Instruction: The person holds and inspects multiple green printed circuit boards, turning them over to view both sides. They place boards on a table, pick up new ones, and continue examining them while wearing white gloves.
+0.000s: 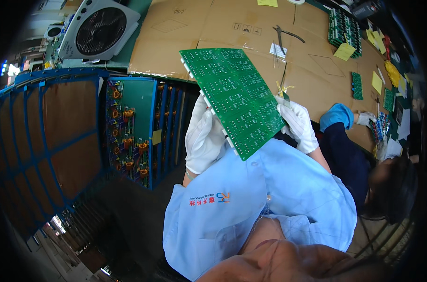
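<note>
A large green circuit board [239, 96] is held up tilted in front of my chest, its solder side with rows of small pads facing me. White parts show along its left edge. My left hand [204, 141], in a white glove, is closed on that left edge, with some fingers hidden behind the board. My right hand [298, 124], gloved in white too, grips the right edge near the lower corner. Beyond the board, pliers [281, 37] with dark handles lie on the cardboard-covered bench [194, 23], next to a small white label [278, 50].
A blue metal rack [152, 136] at left holds boards with copper coils [129, 141]. A grey fan [100, 30] stands at far left. Stacked green boards [343, 33], yellow notes [344, 51] and a smaller board [357, 85] lie at right, where a co-worker's blue-cuffed arm [336, 117] reaches in.
</note>
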The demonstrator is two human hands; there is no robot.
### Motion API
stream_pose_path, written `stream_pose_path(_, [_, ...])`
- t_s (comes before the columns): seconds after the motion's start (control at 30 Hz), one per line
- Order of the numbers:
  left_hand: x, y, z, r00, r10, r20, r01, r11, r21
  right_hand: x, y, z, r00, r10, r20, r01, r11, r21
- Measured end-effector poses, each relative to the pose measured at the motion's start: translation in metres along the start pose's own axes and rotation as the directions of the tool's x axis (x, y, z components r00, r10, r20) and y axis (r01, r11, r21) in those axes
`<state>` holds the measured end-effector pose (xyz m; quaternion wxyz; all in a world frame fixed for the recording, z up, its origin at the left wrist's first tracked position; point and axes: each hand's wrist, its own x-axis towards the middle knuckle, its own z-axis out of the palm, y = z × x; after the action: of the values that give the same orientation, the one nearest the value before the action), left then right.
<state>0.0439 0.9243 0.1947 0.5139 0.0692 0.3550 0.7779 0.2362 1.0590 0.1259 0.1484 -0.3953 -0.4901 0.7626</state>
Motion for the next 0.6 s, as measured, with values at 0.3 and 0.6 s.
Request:
stream_pose_path(0.3, [-0.005, -0.009, 0.016, 1.0, 0.022, -0.017, -0.022, 1.0, -0.013, -0.005, -0.003, -0.013, 1.0, -0.01, 0.028, 0.013, 0.996, -0.091])
stream_pose_path(0.6, [-0.001, -0.008, -0.003, 0.994, 0.009, 0.109, -0.003, 0.998, -0.056, -0.02, -0.02, -0.014, 0.995, -0.102, -0.014, 0.099, 0.983, -0.154])
